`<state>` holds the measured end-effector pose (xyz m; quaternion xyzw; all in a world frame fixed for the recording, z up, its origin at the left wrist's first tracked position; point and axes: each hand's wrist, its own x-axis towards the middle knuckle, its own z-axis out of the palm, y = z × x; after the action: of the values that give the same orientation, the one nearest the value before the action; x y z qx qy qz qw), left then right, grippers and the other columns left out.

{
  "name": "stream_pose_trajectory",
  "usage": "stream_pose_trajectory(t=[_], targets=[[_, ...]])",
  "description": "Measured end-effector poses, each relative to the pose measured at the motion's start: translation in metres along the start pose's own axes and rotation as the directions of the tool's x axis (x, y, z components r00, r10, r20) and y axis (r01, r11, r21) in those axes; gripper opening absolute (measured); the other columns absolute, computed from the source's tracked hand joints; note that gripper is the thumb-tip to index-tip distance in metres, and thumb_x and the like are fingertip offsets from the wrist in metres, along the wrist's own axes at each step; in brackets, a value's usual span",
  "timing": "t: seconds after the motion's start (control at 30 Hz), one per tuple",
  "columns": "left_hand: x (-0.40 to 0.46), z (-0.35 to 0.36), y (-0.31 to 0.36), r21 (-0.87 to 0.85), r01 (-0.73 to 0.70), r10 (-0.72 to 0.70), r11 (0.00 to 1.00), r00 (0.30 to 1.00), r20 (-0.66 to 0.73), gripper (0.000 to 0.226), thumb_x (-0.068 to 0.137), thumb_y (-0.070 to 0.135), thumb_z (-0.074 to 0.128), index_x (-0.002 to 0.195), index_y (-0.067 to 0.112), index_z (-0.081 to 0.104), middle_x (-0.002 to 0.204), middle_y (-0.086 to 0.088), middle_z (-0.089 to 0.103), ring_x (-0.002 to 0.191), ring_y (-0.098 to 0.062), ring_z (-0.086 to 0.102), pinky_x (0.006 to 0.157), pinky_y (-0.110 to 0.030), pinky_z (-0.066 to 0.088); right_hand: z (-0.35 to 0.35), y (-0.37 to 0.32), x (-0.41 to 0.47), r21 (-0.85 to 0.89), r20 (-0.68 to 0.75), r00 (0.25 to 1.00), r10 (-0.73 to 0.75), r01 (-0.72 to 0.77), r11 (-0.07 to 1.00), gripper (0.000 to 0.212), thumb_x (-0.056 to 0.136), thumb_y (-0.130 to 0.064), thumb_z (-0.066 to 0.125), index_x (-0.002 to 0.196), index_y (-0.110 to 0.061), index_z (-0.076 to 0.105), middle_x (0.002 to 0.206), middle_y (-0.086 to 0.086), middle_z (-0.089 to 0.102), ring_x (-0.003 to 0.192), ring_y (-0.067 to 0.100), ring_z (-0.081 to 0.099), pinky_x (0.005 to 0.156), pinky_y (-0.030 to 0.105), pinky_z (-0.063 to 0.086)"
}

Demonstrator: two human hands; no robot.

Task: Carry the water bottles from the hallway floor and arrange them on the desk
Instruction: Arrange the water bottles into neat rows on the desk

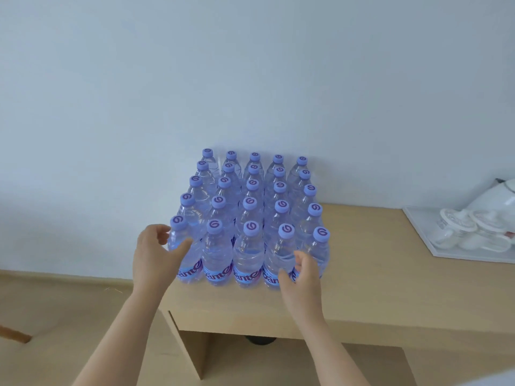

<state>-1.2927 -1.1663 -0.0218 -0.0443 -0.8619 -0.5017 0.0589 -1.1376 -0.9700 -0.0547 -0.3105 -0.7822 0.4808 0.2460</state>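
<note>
Clear plastic water bottles with purple caps (252,218) stand packed in block, left end of light wooden desk (362,263), against wall. Our left hand (154,254), right hand (303,274) loosely spread beside near corners, gripping nothing. We risk toppling near row with careless nudge.

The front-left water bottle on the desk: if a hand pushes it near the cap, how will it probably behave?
The front-left water bottle looks full, so probably heavy for its size. Tall and narrow, it may tip if pushed high. Its neighbour stands close, likely stopping a rightward fall.
</note>
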Motion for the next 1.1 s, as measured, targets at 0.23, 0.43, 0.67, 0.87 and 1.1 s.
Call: stream_pose_trajectory(t=[0.23,0.43,0.67,0.87,1.1], targets=[[0.007,0.017,-0.033,0.037,0.096,-0.103,0.995,0.949,0.298,0.135,0.053,0.036,0.09,0.148,0.034,-0.006,0.154,-0.007,0.012,0.138,-0.025,0.025,0.1,-0.045,0.037,0.025,-0.003,0.005,-0.034,-0.099,0.969,0.225,-0.23,0.973,0.058,0.083,-0.022,0.065,0.132,-0.014,0.036,0.127,-0.003,0.049,0.104,0.019,0.054,0.081,0.034,0.047],[-0.024,0.043,-0.052,0.112,0.342,-0.36,0.933,0.881,0.307,0.144,0.053,0.055,0.084,0.145,0.026,-0.023,0.149,-0.006,0.032,0.128,-0.031,0.043,0.097,-0.053,0.042,0.051,0.01,0.002,-0.023,-0.004,0.906,0.424,-0.424,0.905,0.059,0.082,-0.025,0.068,0.127,-0.006,0.035,0.117,0.005,0.059,0.095,0.02,0.056,0.078,0.033,0.047],[-0.029,0.058,-0.036,0.161,0.383,-0.412,0.91,0.881,0.233,0.137,0.058,0.055,0.082,0.148,0.014,-0.014,0.15,-0.007,0.032,0.129,-0.03,0.043,0.098,-0.049,0.042,0.066,0.017,0.01,-0.009,0.087,0.86,0.503,-0.505,0.863,0.112,0.073,-0.034,0.079,0.148,-0.005,0.002,0.148,0.008,0.035,0.131,0.025,0.04,0.104,0.034,0.039],[-0.031,0.065,-0.031,0.137,0.391,-0.413,0.91,0.886,0.211,0.133,0.065,0.046,0.082,0.147,0.013,-0.017,0.154,-0.008,0.022,0.131,-0.027,0.039,0.093,-0.04,0.039,0.082,0.02,0.018,0.003,0.04,0.814,0.579,-0.58,0.815,0.124,0.069,-0.034,0.082,0.144,-0.003,-0.012,0.146,0.01,0.037,0.123,0.025,0.048,0.087,0.026,0.04],[-0.025,0.071,-0.034,0.044,0.421,-0.42,0.906,0.883,0.211,0.135,0.061,0.039,0.086,0.148,0.012,-0.014,0.153,-0.012,0.022,0.133,-0.031,0.036,0.098,-0.042,0.037,0.089,0.021,0.024,-0.012,0.009,0.808,0.59,-0.59,0.808,0.124,0.066,-0.033,0.084,0.142,-0.001,-0.009,0.138,0.011,0.045,0.115,0.026,0.053,0.081,0.026,0.041]])
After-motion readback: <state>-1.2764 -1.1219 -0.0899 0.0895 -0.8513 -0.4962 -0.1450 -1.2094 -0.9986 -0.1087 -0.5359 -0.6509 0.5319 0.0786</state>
